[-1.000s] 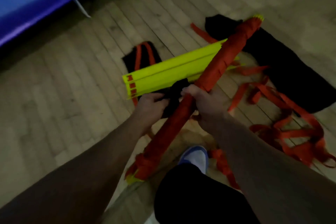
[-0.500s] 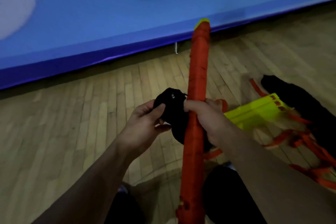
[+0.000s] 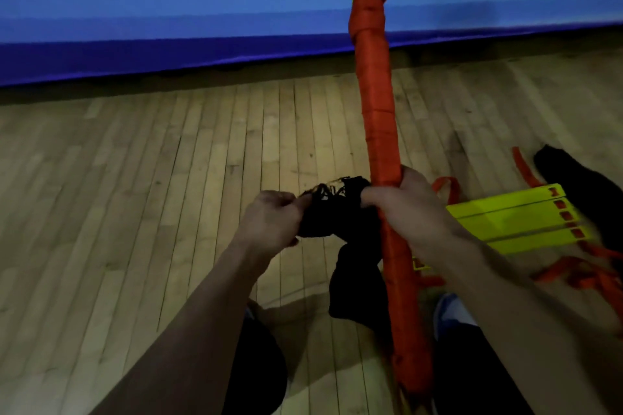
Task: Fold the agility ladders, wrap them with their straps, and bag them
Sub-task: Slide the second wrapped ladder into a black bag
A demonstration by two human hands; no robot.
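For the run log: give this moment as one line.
stage: bagging | right hand: grips wrapped ladder upright | left hand: holds black bag mouth | second ladder: on floor, unwrapped

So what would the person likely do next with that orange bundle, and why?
Probably spread the black bag's mouth and feed an end of the wrapped ladder in: the left hand pinches the bag's rim, the right hand grips the bundle upright, still outside it.

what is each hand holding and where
Right hand grips the strap-wrapped ladder bundle near its middle; left hand pinches the black bag at its gathered mouth.
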